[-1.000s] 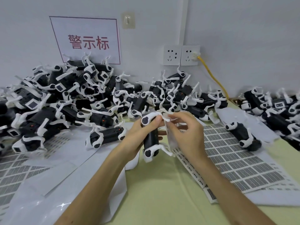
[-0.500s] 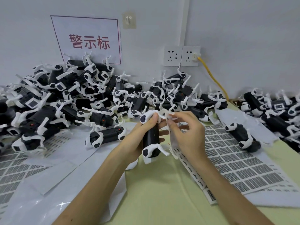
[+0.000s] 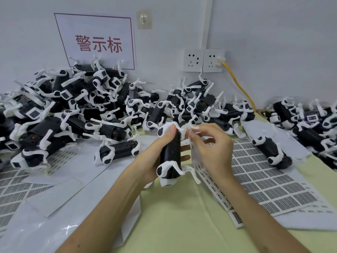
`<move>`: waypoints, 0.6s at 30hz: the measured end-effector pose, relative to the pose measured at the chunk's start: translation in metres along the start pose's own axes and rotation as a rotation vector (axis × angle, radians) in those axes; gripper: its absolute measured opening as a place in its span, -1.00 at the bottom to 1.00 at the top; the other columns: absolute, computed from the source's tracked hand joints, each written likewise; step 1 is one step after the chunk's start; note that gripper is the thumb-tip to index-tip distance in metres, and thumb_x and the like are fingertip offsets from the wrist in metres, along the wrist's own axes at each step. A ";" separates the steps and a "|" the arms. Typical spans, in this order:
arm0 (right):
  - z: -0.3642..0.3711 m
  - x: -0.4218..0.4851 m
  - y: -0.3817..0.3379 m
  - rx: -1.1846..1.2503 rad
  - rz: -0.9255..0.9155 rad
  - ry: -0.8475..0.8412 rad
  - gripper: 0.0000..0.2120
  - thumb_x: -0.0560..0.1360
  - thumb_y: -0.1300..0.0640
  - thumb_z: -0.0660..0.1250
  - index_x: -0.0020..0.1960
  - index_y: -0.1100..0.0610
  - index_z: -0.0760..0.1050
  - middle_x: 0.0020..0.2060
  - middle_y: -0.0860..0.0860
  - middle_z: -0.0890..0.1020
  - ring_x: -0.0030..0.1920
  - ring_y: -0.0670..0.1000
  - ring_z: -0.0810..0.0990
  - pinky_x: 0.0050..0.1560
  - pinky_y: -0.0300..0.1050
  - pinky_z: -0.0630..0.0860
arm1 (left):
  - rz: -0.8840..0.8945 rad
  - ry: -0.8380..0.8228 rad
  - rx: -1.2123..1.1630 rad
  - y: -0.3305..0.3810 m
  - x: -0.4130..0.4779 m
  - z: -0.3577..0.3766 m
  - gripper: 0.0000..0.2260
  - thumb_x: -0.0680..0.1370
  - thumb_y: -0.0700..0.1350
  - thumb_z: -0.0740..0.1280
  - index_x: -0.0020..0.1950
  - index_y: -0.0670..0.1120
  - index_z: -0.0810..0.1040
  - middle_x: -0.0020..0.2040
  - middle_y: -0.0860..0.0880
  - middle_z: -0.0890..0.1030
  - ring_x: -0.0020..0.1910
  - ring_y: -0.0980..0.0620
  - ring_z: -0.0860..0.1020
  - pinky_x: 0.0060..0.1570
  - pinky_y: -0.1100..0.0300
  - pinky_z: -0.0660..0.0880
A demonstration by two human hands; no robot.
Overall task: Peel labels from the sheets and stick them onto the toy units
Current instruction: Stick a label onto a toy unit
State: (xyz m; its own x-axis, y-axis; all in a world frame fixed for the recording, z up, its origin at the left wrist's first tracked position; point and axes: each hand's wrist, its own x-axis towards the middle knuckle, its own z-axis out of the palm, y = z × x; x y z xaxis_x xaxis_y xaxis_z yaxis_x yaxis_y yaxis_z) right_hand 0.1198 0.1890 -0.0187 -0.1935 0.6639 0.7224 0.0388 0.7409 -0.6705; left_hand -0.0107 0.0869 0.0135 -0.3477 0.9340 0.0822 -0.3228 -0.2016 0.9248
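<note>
The right hand (image 3: 213, 150) has crept a little to the left since a second ago, bringing its fingertips (image 3: 191, 135) up against the far end of the toy unit (image 3: 171, 152). The unit's top has tipped slightly leftward with it. The left hand (image 3: 151, 157) has hardly shifted.

The label sheet (image 3: 264, 179) lies flat on the pale green worktop (image 3: 182, 216) to the right of the hands and carries rows of small grey labels. A narrow label strip (image 3: 213, 181) lies along its near edge. One loose unit (image 3: 269, 148) rests across the sheet's far corner. More sheets (image 3: 11, 189) lie to the left under a big pile of units (image 3: 73, 110), black bodies with white legs sticking out every way. A smaller heap (image 3: 310, 125) sits at the far right.

The left hand's grip is wrapped round the black body of the held unit, thumb up near its top white end, holding it roughly upright above the worktop between the two sheets. The right hand's grip is pressed together, thumb and forefinger pinching at a white leg at the unit's top, the other fingers curled loosely. Whether a label sits between those fingertips is too small to tell.

On the wall behind hang a red-lettered sign (image 3: 98, 41) and a double socket (image 3: 203, 60) with a yellow cable (image 3: 238, 83) running down from it
</note>
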 end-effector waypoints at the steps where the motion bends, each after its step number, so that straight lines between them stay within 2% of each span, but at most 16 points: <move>1: 0.000 0.000 0.000 0.001 0.003 -0.001 -0.88 0.47 0.17 0.57 0.00 0.13 0.71 -0.11 -0.09 0.69 -0.11 -0.08 0.67 -0.05 -0.10 0.62 | -0.085 -0.067 0.175 -0.001 -0.005 0.002 -0.56 0.76 -0.05 0.08 0.51 -0.31 0.40 0.42 -0.27 0.53 0.22 -0.22 0.56 0.29 -0.02 0.45; 2: 0.000 0.000 0.000 0.005 0.007 -0.002 -0.88 0.47 0.17 0.57 0.00 0.13 0.71 -0.11 -0.09 0.69 -0.11 -0.08 0.67 -0.05 -0.07 0.62 | -0.142 -0.039 0.192 0.003 -0.005 0.006 -0.53 0.69 0.10 0.20 0.43 -0.21 0.52 0.30 -0.18 0.64 0.12 -0.14 0.63 0.25 -0.06 0.53; 3: 0.000 0.000 0.000 0.012 0.010 -0.004 -0.89 0.47 0.18 0.57 -0.01 0.13 0.71 -0.12 -0.09 0.69 -0.11 -0.08 0.67 -0.05 -0.04 0.62 | -0.218 -0.011 0.150 0.005 -0.003 0.009 -0.48 0.58 0.23 0.31 0.35 -0.11 0.62 0.24 -0.11 0.69 0.12 -0.10 0.68 0.25 -0.09 0.56; 5: 0.000 0.000 -0.001 0.012 0.008 -0.006 -0.93 0.47 0.20 0.56 -0.06 0.13 0.70 -0.13 -0.09 0.69 -0.11 -0.08 0.67 -0.05 -0.01 0.62 | -0.214 -0.138 0.125 -0.005 -0.003 -0.009 -0.41 0.41 0.37 0.45 0.29 0.04 0.69 0.29 -0.03 0.68 0.23 -0.06 0.68 0.17 0.00 0.62; 6: 0.000 0.000 -0.002 0.009 0.009 -0.009 -0.94 0.47 0.20 0.56 -0.09 0.13 0.69 -0.13 -0.09 0.69 -0.10 -0.08 0.67 -0.05 -0.01 0.62 | -0.211 -0.178 0.125 -0.009 -0.002 -0.014 -0.40 0.39 0.40 0.48 0.31 0.07 0.68 0.32 0.00 0.66 0.26 -0.04 0.66 0.13 0.07 0.63; 12: 0.000 -0.001 -0.001 0.035 0.077 -0.030 -0.85 0.47 0.16 0.56 0.02 0.11 0.68 -0.09 -0.08 0.69 -0.09 -0.15 0.65 -0.08 -0.34 0.53 | -0.200 -0.175 0.101 -0.005 -0.004 -0.009 -0.42 0.39 0.41 0.48 0.28 0.09 0.70 0.29 -0.01 0.68 0.26 -0.01 0.66 0.09 0.15 0.63; 16: -0.001 0.000 -0.002 0.025 0.052 -0.033 -0.89 0.46 0.17 0.56 -0.02 0.13 0.70 -0.11 -0.08 0.70 -0.11 -0.12 0.66 -0.04 -0.19 0.58 | -0.172 -0.144 0.105 -0.005 -0.005 -0.006 -0.50 0.48 0.36 0.42 0.27 0.07 0.70 0.30 -0.05 0.68 0.28 -0.05 0.65 0.09 0.14 0.63; 18: -0.002 0.001 -0.002 0.033 0.061 -0.034 -0.89 0.45 0.18 0.57 -0.05 0.07 0.70 -0.13 -0.11 0.70 -0.13 -0.11 0.67 -0.03 -0.13 0.60 | -0.180 -0.140 0.100 -0.004 -0.005 -0.005 -0.54 0.45 0.33 0.41 0.21 0.09 0.72 0.27 -0.08 0.69 0.24 -0.09 0.67 0.06 0.09 0.64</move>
State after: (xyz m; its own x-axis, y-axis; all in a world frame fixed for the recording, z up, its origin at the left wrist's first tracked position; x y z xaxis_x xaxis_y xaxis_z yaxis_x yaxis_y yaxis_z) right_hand 0.1211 0.1882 -0.0163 -0.2250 0.7035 0.6741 0.0195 0.6950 -0.7188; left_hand -0.0121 0.0815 0.0071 -0.1648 0.9854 -0.0425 -0.2768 -0.0049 0.9609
